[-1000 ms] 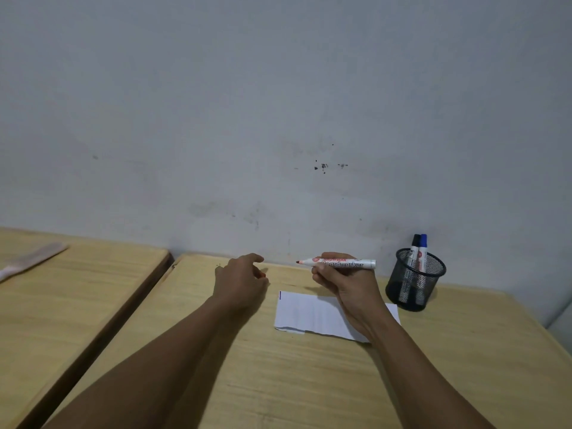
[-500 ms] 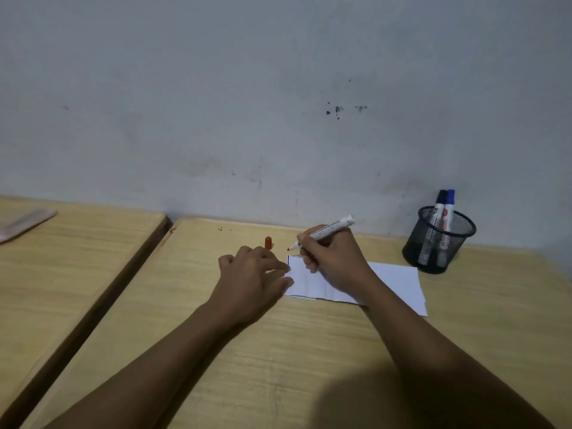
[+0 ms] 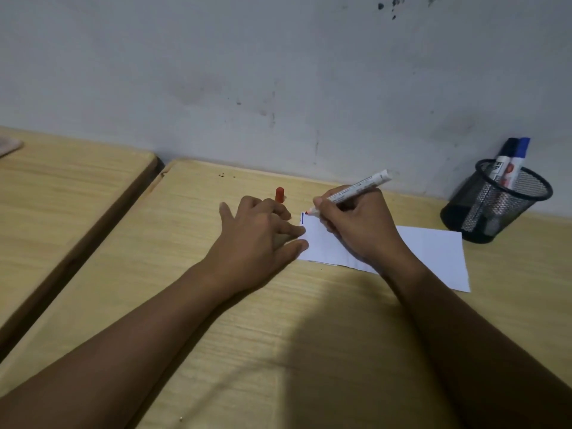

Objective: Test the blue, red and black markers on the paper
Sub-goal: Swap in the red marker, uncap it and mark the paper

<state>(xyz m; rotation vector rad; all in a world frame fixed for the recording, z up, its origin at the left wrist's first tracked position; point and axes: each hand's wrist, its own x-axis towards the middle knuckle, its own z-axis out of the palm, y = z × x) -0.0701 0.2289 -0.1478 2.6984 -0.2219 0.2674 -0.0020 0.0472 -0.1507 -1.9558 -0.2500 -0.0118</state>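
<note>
Head view: right hand (image 3: 359, 230) is closed in a writing grip on the red marker (image 3: 356, 191), uncapped, tip down at the paper's (image 3: 433, 252) far left corner. The tip sits just beside a short blue stroke (image 3: 302, 218) on the paper's left edge. Whether the red tip actually touches the sheet is hard to tell at this angle.

Left hand (image 3: 257, 239) lies flat and loosely spread, holding nothing, fingertips pressing the paper's left edge. The red cap (image 3: 279, 195) stands on the desk (image 3: 154, 258) just beyond those fingers, near the desk's back edge.

The mesh pen cup (image 3: 498, 201) sits toward the back right corner of the desk, well apart from the hands, with the blue marker (image 3: 520, 159) and black marker (image 3: 506, 157) standing capped inside.

Judgement: blue looks tested, red is in hand, black not yet done.

To do this step well:
- Keep the left fingertips pinning the sheet; it is light and would likely slide under the stroke.
- Draw the red line parallel to the blue one with a clear gap, so each colour reads on its own.
- Short, steady pull toward the near edge with light pressure.
- Stay on the paper; the tip is close to the edge, and a slip marks the desk.
- Mind the standing cap; a nudge from the left fingers could roll it off.
</note>
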